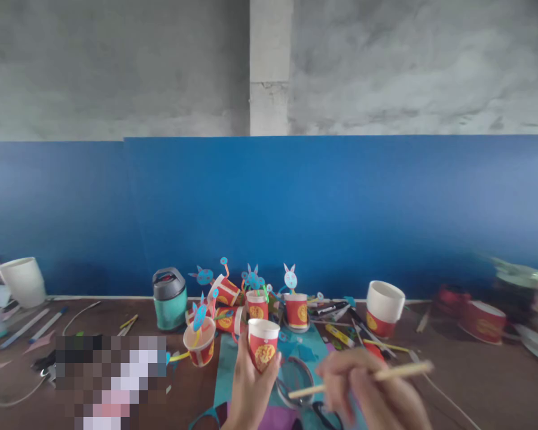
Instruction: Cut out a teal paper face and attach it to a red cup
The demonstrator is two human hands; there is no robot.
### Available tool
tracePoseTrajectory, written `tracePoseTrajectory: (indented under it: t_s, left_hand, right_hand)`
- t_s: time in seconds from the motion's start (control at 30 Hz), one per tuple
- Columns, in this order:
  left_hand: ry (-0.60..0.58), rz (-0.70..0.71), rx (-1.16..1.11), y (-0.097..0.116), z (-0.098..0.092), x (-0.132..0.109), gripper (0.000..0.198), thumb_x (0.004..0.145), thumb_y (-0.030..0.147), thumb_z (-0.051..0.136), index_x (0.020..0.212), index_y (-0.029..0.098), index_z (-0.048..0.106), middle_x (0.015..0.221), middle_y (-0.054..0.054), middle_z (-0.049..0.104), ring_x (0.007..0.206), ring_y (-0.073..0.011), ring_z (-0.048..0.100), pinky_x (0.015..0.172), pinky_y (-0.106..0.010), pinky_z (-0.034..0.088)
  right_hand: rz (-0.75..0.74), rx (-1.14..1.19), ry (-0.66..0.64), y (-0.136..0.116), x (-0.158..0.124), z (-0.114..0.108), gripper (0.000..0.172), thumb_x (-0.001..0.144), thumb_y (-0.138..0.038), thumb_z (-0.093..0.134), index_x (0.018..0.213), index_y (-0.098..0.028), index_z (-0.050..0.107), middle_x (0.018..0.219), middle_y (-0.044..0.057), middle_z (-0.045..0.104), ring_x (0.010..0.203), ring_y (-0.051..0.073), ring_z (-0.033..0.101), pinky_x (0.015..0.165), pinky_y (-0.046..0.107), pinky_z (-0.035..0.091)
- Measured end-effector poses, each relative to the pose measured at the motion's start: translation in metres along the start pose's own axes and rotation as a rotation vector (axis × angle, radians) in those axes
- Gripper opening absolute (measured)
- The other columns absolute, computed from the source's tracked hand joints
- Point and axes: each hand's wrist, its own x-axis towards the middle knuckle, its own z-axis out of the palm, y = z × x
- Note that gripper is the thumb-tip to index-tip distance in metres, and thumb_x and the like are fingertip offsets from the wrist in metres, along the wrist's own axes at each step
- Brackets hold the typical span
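Note:
My left hand (250, 382) is wrapped round a red and white paper cup (263, 343), holding it upright above the front middle of the table. In my right hand (372, 391), slightly blurred, is a pale wooden chopstick (307, 391); its thin end points left toward the cup and does not touch it. Beneath that end lies a round, clear-looking ring (296, 382), perhaps a tape roll. Black scissor-like handles (326, 415) show under my right hand. Behind the held cup stand and lie several similar cups with straws and blue paper animal heads, one (297, 310) upright with a rabbit face.
A teal lidded jar (170, 298) stands left of the decorated cups. Stacked paper cups (384, 307) stand to the right, near scattered pens and a yellow cutter (339, 335). Teal paper (226, 358) covers the middle. A blue partition (296, 209) rises behind. A pixelated patch hides the lower left.

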Motion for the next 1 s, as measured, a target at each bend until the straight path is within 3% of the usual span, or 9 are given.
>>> tracePoseTrajectory:
  t_s: [0.03, 0.07, 0.17, 0.27, 0.33, 0.43, 0.53, 0.67, 1.0]
  left_hand:
    - [0.008, 0.007, 0.023, 0.002, 0.0, 0.0, 0.065, 0.076, 0.031, 0.06, 0.133, 0.019, 0.032, 0.123, -0.014, 0.054, 0.113, -0.0283, 0.053, 0.093, -0.042, 0.043]
    - [0.005, 0.011, 0.036, 0.003, 0.0, 0.0, 0.065, 0.077, 0.03, 0.058, 0.135, 0.019, 0.029, 0.123, -0.013, 0.053, 0.114, -0.0272, 0.052, 0.094, -0.041, 0.042]
    - [-0.045, 0.025, 0.057, 0.007, 0.002, -0.004, 0.062, 0.078, 0.025, 0.055, 0.134, 0.02, 0.028, 0.121, -0.012, 0.055, 0.112, -0.0248, 0.054, 0.094, -0.04, 0.042]
    - [-0.111, 0.06, 0.093, 0.005, 0.002, -0.008, 0.062, 0.078, 0.025, 0.055, 0.134, 0.019, 0.028, 0.125, -0.014, 0.053, 0.11, -0.0255, 0.055, 0.092, -0.04, 0.045]
    - [-0.134, 0.114, 0.135, 0.0, 0.002, -0.01, 0.065, 0.077, 0.026, 0.057, 0.134, 0.017, 0.028, 0.128, -0.016, 0.051, 0.113, -0.0279, 0.053, 0.092, -0.042, 0.045]
    - [-0.147, 0.204, 0.219, -0.007, 0.002, -0.01, 0.064, 0.076, 0.024, 0.056, 0.133, 0.016, 0.029, 0.128, -0.018, 0.051, 0.115, -0.0295, 0.052, 0.092, -0.045, 0.045]
    - [-0.146, 0.235, 0.288, -0.01, 0.003, -0.01, 0.062, 0.078, 0.022, 0.052, 0.134, 0.016, 0.028, 0.128, -0.019, 0.051, 0.116, -0.0292, 0.051, 0.093, -0.046, 0.044]
    - [-0.142, 0.212, 0.293, -0.012, 0.007, -0.012, 0.067, 0.074, 0.025, 0.056, 0.134, 0.016, 0.029, 0.129, -0.019, 0.05, 0.116, -0.0304, 0.051, 0.094, -0.046, 0.044]
    - [-0.109, 0.21, 0.282, -0.014, 0.012, -0.014, 0.065, 0.075, 0.034, 0.056, 0.132, 0.016, 0.031, 0.127, -0.018, 0.051, 0.114, -0.0304, 0.052, 0.093, -0.047, 0.044]
  right_hand:
    - [0.086, 0.03, 0.124, -0.002, 0.0, -0.006, 0.041, 0.095, -0.043, 0.029, 0.089, -0.023, 0.064, 0.045, -0.002, 0.048, 0.045, 0.015, 0.048, 0.057, 0.029, 0.045]
    - [0.148, 0.021, 0.15, -0.002, 0.002, -0.009, 0.037, 0.093, -0.044, 0.035, 0.09, -0.021, 0.064, 0.048, -0.003, 0.046, 0.047, 0.014, 0.046, 0.049, 0.025, 0.04]
    - [0.234, -0.094, 0.032, 0.011, 0.013, -0.001, 0.028, 0.084, -0.04, 0.054, 0.097, -0.018, 0.064, 0.056, -0.003, 0.05, 0.05, 0.012, 0.045, 0.046, 0.022, 0.035]
    - [0.329, -0.088, -0.094, 0.038, 0.018, 0.022, 0.045, 0.075, -0.032, 0.063, 0.117, -0.019, 0.056, 0.057, -0.005, 0.053, 0.052, 0.012, 0.049, 0.05, 0.021, 0.039]
    - [0.386, -0.078, -0.118, 0.056, 0.018, 0.033, 0.047, 0.07, -0.03, 0.066, 0.115, -0.019, 0.057, 0.054, -0.007, 0.052, 0.049, 0.012, 0.049, 0.046, 0.02, 0.036]
    - [0.454, 0.004, -0.19, 0.069, 0.016, 0.037, 0.033, 0.071, -0.03, 0.063, 0.101, -0.016, 0.062, 0.053, -0.005, 0.056, 0.044, 0.011, 0.05, 0.042, 0.02, 0.034]
    - [0.477, 0.135, -0.255, 0.068, 0.018, 0.034, 0.019, 0.074, -0.029, 0.058, 0.084, -0.014, 0.062, 0.054, -0.004, 0.058, 0.041, 0.01, 0.051, 0.044, 0.02, 0.035]
    - [0.466, 0.156, -0.238, 0.068, 0.021, 0.031, 0.01, 0.072, -0.021, 0.054, 0.072, -0.014, 0.061, 0.051, -0.002, 0.062, 0.049, 0.012, 0.056, 0.049, 0.021, 0.036]
    - [0.431, 0.12, -0.247, 0.067, 0.021, 0.028, 0.021, 0.061, -0.008, 0.044, 0.066, -0.013, 0.064, 0.052, -0.002, 0.063, 0.046, 0.009, 0.047, 0.045, 0.019, 0.03]
